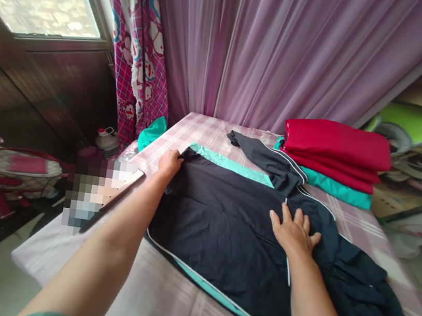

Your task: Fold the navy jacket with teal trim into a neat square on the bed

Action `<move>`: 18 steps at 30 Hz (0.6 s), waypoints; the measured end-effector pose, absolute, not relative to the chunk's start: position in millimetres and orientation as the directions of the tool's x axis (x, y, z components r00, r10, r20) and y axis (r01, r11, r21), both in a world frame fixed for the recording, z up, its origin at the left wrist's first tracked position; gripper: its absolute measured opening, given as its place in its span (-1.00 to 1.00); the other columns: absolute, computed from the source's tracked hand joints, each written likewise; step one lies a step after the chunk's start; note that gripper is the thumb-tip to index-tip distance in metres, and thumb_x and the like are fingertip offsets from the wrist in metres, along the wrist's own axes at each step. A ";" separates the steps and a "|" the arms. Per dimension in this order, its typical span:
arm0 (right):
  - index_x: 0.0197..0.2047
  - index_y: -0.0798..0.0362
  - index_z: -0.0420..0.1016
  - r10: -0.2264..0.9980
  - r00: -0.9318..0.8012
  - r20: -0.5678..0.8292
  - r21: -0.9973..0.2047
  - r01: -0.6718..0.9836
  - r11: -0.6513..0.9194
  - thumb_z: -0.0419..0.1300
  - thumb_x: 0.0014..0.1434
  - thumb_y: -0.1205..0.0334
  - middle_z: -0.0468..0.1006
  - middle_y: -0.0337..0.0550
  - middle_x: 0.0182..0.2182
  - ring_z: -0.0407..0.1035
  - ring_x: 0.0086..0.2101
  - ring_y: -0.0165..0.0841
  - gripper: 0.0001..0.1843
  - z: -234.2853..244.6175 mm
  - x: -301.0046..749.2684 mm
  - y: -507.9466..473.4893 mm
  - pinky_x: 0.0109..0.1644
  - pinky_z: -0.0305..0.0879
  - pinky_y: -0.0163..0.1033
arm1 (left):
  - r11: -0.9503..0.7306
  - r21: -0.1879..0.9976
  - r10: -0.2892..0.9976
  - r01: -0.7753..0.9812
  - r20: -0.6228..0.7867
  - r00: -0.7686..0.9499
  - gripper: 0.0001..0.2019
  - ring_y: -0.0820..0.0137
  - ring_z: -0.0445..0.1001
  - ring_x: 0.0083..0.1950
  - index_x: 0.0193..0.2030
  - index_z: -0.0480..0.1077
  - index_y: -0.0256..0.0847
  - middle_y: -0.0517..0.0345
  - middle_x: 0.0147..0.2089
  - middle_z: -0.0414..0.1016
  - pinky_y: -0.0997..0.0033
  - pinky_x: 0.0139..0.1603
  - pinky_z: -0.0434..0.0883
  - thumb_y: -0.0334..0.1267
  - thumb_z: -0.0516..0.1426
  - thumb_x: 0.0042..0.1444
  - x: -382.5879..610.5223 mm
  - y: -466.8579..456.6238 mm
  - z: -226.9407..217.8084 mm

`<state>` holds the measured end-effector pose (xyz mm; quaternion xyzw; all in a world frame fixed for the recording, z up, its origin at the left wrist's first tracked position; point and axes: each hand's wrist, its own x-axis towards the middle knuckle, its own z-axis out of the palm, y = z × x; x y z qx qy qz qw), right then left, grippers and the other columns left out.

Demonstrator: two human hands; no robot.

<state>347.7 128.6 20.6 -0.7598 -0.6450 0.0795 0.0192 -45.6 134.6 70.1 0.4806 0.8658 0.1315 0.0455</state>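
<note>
A dark navy jacket (216, 232) with white piping lies spread over the checked cloth, its turquoise lining showing along the far and near edges. At its far left corner, my left hand (170, 165) pinches the fabric between thumb and fingers. My right hand (297, 230) rests on the jacket's right half, palm down with fingers spread. One dark sleeve (273, 159) stretches away toward the back, bent near the far edge. More of the dark fabric lies rumpled at the right, partly hidden by my right forearm.
Folded red cloth (334, 144) is stacked on turquoise fabric (342, 189) at the back right of the checked cloth (195, 127). A tablet-like device (111, 196), partly blurred, lies at left. Purple curtains (273, 51) hang behind. Bags (16, 170) and a white jug (107, 141) stand left.
</note>
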 end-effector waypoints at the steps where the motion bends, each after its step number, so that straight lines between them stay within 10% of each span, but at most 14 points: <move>1: 0.47 -0.09 0.04 0.985 0.145 -0.090 -0.135 0.978 -0.157 -0.39 0.31 -0.23 -0.01 0.10 0.43 -0.17 0.39 0.01 -0.21 19.1 346.0 128.5 0.30 -0.20 0.42 | 0.509 0.265 0.843 0.819 0.041 -0.537 -0.72 0.18 0.46 0.13 0.01 0.48 -0.11 0.00 0.11 0.51 0.32 0.07 0.38 -0.13 0.12 0.21 -48.0 133.8 69.1; 12: 0.47 -0.11 0.04 0.995 0.099 -0.034 -0.097 0.990 -0.102 -0.40 0.34 -0.21 -0.02 0.08 0.44 -0.18 0.39 -0.01 -0.24 15.1 352.7 128.2 0.29 -0.18 0.42 | 0.256 0.207 0.946 0.944 0.148 -0.289 -0.55 0.15 0.23 0.38 0.32 0.25 -0.12 -0.03 0.39 0.26 0.11 0.37 0.14 -0.13 -0.02 0.33 -7.3 116.3 65.9; 18: 0.48 0.04 0.01 0.985 0.163 -0.060 0.012 0.987 -0.162 -0.38 0.38 -0.13 -0.01 0.06 0.44 -0.14 0.39 -0.09 -0.25 18.8 379.1 131.3 0.38 -0.21 0.24 | 0.158 0.143 0.986 0.977 -0.066 -0.150 -0.44 0.12 -0.07 0.52 0.43 0.12 -0.09 0.05 0.52 0.02 -0.10 0.46 -0.08 0.01 -0.13 0.36 17.0 119.0 43.0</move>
